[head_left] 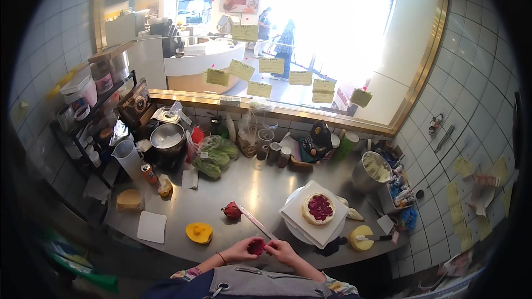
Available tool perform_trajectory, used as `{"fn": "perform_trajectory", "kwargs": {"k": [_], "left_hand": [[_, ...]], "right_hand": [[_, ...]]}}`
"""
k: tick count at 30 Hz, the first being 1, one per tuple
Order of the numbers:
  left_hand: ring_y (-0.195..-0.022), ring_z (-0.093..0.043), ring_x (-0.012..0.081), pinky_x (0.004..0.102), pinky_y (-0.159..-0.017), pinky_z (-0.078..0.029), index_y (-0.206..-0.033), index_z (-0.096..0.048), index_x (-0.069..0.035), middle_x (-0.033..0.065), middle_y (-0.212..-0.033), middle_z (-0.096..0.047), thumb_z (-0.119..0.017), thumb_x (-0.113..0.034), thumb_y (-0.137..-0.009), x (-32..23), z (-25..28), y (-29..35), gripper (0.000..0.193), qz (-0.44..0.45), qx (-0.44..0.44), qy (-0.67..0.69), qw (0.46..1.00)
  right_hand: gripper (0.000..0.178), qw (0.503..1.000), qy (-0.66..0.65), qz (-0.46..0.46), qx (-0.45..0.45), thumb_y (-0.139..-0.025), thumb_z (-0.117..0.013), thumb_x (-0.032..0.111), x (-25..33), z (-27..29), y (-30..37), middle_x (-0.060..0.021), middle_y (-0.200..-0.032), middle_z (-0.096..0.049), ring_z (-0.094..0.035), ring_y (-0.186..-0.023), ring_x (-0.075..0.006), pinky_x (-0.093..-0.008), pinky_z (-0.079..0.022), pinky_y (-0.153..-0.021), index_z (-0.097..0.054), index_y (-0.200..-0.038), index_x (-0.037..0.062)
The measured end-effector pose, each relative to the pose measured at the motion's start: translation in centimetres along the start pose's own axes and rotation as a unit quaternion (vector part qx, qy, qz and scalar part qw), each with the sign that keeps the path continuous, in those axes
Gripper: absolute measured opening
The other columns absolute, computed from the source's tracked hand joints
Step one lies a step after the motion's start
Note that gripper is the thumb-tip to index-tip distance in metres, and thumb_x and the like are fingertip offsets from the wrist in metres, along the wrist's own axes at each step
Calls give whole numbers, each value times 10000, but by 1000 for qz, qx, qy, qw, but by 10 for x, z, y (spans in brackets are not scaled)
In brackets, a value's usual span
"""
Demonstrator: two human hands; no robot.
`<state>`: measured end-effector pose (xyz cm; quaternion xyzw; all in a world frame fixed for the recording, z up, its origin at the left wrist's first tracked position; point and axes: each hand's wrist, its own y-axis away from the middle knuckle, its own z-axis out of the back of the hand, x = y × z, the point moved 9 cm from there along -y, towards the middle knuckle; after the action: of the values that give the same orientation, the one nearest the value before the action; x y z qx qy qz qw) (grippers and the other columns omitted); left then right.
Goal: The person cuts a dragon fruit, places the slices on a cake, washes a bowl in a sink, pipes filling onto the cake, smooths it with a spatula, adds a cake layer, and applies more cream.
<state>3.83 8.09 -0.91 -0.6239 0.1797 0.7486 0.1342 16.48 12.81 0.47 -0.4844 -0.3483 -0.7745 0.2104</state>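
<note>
Low in the middle of the view, near the counter's front edge, my left hand [238,251] is closed on a dark red, cupped, petal-like piece [256,246]. My right hand [281,252] pinches at the right edge of the same piece. Just beyond them lies a dark red flower head [231,210], like a rose, beside a long pale strip or stem [256,223] slanting toward my right hand. To the right, a round cream-edged cake [318,209] with dark red topping sits on a square white board [292,209] over a round white stand.
On the left are a yellow piece with a hollowed top [199,232], a white square [151,227], and a can [148,173]. Right stand a metal bucket of cream [372,169] and a yellow round with a knife [362,238]. Bagged greens [211,156] lie behind.
</note>
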Motion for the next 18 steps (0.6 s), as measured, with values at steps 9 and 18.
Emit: {"fn": "perform_trajectory", "kwargs": {"k": [9,18], "left_hand": [[-1193,-533,137,294,-1014,-449,-1361,-458,-30,86,-1272,-575,-629,-266,-1004,-19,-12,11,460,0,-23,105,994],[-1178,-574,185,348,-1036,-473,-1436,-448,-110,101,-1369,-562,-478,-230,-1065,-29,13,32,391,14,-102,440,892]], "right_hand": [[181,951,-275,-22,139,-991,-633,244,12,-27,2,18,-792,-584,-519,-709,-91,-252,-437,-666,-642,-917,80],[92,789,-603,-66,98,-971,-615,136,9,-16,20,-42,-788,-619,-573,-706,-154,-286,-457,-655,-625,-909,69]]}}
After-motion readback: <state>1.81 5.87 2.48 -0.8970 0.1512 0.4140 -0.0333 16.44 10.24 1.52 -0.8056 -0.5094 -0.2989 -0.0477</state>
